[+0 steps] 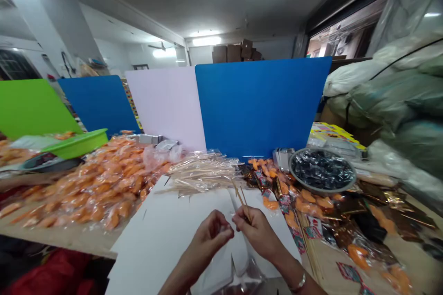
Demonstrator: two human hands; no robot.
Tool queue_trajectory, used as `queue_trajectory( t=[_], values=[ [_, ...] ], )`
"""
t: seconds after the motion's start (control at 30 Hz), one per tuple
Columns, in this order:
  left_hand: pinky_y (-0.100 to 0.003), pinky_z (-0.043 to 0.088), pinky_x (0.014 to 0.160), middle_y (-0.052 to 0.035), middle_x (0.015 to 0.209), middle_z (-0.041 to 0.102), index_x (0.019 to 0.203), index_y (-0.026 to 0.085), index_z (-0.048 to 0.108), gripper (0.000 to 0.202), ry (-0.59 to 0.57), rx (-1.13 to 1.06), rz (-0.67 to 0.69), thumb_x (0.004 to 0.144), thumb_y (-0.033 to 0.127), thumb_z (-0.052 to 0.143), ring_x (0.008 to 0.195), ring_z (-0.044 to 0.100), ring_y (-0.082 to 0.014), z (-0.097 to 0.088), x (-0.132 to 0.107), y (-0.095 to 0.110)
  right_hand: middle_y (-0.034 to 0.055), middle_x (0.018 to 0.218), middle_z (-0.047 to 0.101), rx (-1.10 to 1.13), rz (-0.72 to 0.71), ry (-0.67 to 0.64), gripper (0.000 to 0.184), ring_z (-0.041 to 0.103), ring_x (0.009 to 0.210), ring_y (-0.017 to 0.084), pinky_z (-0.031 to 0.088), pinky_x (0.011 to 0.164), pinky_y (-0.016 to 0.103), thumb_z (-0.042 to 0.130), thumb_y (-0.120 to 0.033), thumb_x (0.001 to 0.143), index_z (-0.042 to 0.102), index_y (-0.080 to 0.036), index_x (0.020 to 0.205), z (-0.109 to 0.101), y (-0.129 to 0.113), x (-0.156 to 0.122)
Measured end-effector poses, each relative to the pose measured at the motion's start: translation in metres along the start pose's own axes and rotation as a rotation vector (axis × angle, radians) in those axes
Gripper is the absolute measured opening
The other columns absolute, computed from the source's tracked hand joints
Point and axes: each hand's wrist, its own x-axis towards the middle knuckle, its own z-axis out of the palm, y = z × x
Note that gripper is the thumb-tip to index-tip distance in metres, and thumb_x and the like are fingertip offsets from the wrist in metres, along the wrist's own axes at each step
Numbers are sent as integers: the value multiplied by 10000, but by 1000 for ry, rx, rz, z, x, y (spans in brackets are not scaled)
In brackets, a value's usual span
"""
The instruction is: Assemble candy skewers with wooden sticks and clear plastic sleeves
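The right hand is pinching a few thin sticks between thumb and fingers, and their exposed length is rising out of that grip, pointing away from the person and slightly to the left. Their long axis is running mostly forward, so the far tips are lying ahead of the grip, while the near ends are disappearing behind the fingers. Where those ends finish, one cannot tell.

The left hand is waiting just to the left of this grip, its fingertips facing the right hand's across a narrow gap. It is the right hand, then, that is nearer to the sticks — it is already grasping them — and the left is resting beside their lower part rather than their tips. The left thumb and fingers are curling close together; whether they are nipping something small and clear, one cannot tell.

Beyond the grip and to its left, a loose bundle of pale sticks is lying mostly crosswise, and the held tips are overlapping its right portion in view. Below both hands, white sheets are covering part of the worktop; a clear bag is lying on the near side, between the forearms. To the right of the grip, orange packets are sitting near it.
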Motion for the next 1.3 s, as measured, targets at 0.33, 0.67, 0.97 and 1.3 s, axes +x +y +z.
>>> queue_trajectory(
  t=[0.33, 0.67, 0.97, 1.3],
  values=[
    [-202, 198, 420, 41, 466, 477, 589, 145, 534, 307, 280, -85, -117, 685, 403, 671, 398, 280, -56, 12, -2, -15, -18, 629, 487, 11, 2, -23, 330, 430, 609, 125, 335, 580, 245, 536, -467, 848, 531, -172, 699, -10, 8, -9],
    [-219, 333, 516, -1, 469, 524, 565, 139, 619, 346, 216, 60, -14, 766, 422, 607, 499, 443, -117, 15, -4, -17, -97, 494, 286, 291, 109, -79, 368, 212, 418, 62, 148, 407, 222, 569, -521, 830, 535, -166, 741, -8, 6, -15],
    [-188, 300, 449, 22, 724, 551, 940, 199, 622, 238, 270, -9, 66, 775, 365, 662, 474, 372, -68, 6, 3, -32, -127, 448, 251, 431, 218, -89, 424, 148, 378, 45, 101, 369, 206, 577, -593, 792, 427, -203, 722, -8, 9, -17],
    [-259, 463, 663, -94, 913, 619, 867, 234, 754, 149, 135, 355, 288, 833, 264, 612, 755, 603, -176, 11, 5, -32, -141, 425, 213, 510, 312, -92, 471, 132, 369, 50, 104, 364, 199, 597, -654, 724, 417, -219, 726, -6, 8, -19]
  ],
)
